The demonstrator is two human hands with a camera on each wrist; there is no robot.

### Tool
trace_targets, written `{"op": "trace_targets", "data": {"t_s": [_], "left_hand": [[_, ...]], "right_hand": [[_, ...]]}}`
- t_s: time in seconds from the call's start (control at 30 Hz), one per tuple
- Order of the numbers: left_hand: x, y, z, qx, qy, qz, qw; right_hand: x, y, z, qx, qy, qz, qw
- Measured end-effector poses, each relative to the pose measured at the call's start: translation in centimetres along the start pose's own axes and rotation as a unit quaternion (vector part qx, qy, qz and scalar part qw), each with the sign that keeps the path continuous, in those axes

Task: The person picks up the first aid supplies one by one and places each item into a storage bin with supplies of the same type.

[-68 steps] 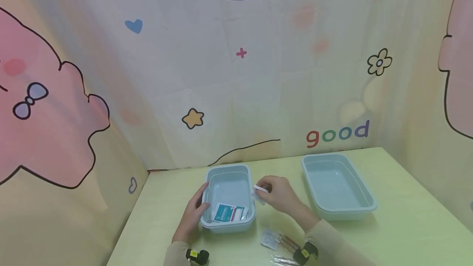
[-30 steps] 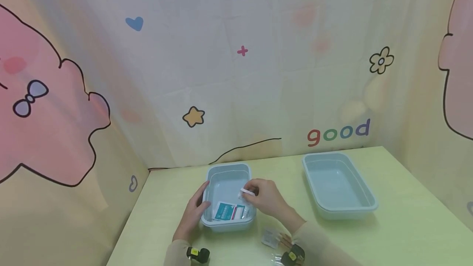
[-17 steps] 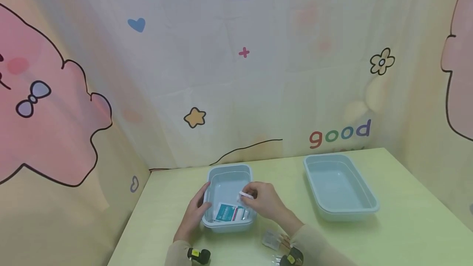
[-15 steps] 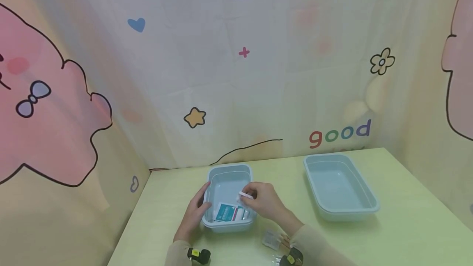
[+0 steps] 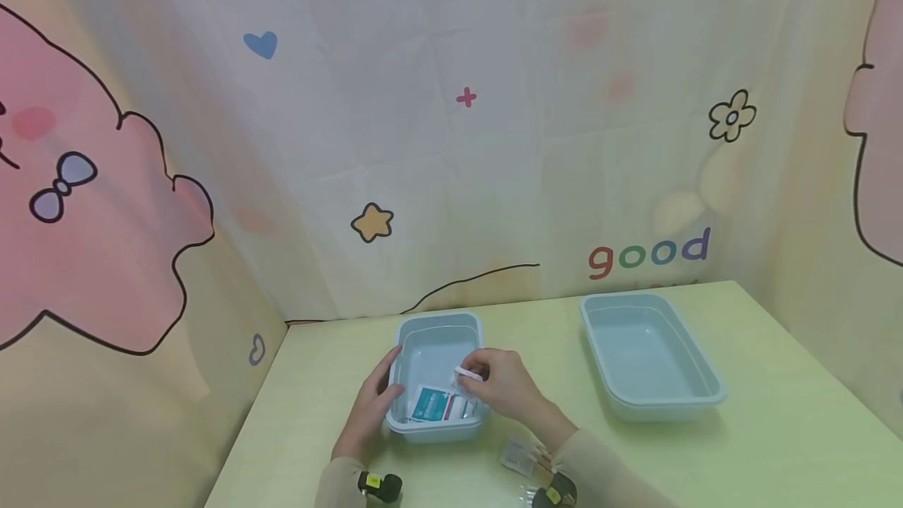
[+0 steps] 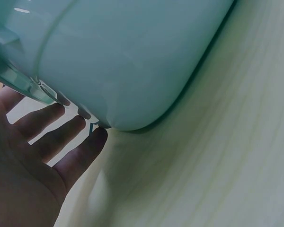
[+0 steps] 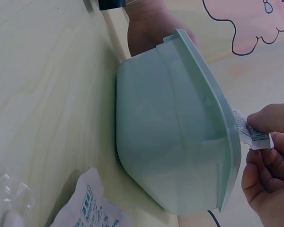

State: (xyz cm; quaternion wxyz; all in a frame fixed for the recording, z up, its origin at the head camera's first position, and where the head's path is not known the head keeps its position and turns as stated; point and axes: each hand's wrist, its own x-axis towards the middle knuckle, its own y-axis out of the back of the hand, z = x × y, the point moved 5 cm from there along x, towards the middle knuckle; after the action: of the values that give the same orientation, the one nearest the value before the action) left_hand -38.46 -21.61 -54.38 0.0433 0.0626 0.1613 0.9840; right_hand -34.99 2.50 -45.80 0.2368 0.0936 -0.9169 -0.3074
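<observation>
Pinched between the thumb and fingers of my right hand (image 5: pixel 504 384) is a small white sachet (image 7: pixel 253 132) with blue-green print. It hangs over the right side of the nearer-left light-blue plastic tub (image 5: pixel 439 321). My left hand (image 5: pixel 368 402) touches that tub's left side, thumb near the rim; in the left wrist view its fingers are spread and fairly straight, with fingertips at the outer wall. Inside the tub, near its front, lies a teal-and-white packet (image 5: pixel 429 404), beside clear wrapping that is partly covered by my right hand.
A second light-blue tub (image 5: pixel 649 351) stands on the table at the right. In front of my right wrist lie a white printed sachet (image 5: pixel 517 455), thin brown sticks (image 5: pixel 543 459) and clear plastic packaging (image 5: pixel 526 495), partly hidden by the sleeve. A printed curtain backs the table.
Since the earliest frame, my right hand has moved left with the sachet, from beside the tub to over its right side. Over the last half second both hands stay nearly still.
</observation>
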Motion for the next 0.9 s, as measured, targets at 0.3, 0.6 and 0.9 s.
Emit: {"op": "trace_targets", "data": {"t_s": [0.3, 0.6, 0.9], "left_hand": [[0.0, 0.0, 0.0, -0.003, 0.0, -0.005, 1.0], [0.0, 0.0, 0.1, -0.005, 0.005, -0.003, 1.0], [0.0, -0.1, -0.1, -0.006, 0.007, -0.002, 1.0]], "right_hand": [[-0.1, -0.4, 0.2, -0.002, 0.001, -0.004, 1.0], [-0.1, -0.4, 0.4, -0.003, -0.004, -0.014, 0.9999], [-0.4, 0.4, 1.1, -0.01, -0.034, -0.015, 0.9993]]}}
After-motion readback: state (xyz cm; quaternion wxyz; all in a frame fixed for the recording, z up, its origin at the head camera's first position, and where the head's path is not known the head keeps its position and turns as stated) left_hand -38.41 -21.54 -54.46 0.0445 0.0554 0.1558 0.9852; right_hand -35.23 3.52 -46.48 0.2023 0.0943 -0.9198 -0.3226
